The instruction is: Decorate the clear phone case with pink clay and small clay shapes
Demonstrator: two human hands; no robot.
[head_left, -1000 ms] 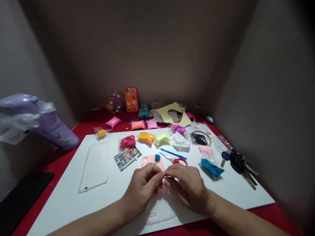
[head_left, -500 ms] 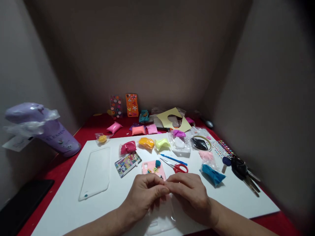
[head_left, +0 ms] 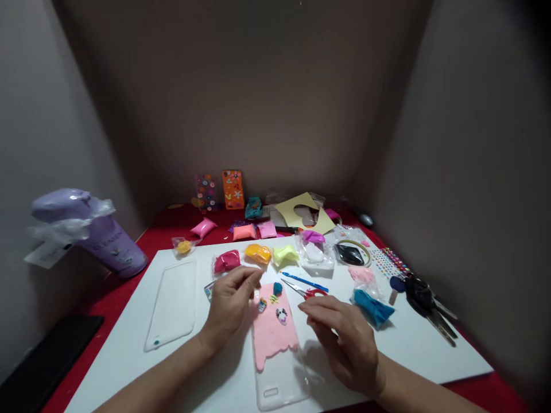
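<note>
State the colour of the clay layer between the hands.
The clay layer is pink, clearest in the head view.

Before you, the clear case [head_left: 287, 385] lies flat, its long side running away from you. Pink clay [head_left: 273, 341] covers the far part down to a ragged edge; the near end is bare. On the clay sit a teal lump [head_left: 278, 288], yellow strips [head_left: 274, 299] and a black-and-white piece [head_left: 281, 315].

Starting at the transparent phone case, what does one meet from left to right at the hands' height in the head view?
Transparent phone case, left hand, pink-coated phone case, right hand, blue packet, keys.
</note>
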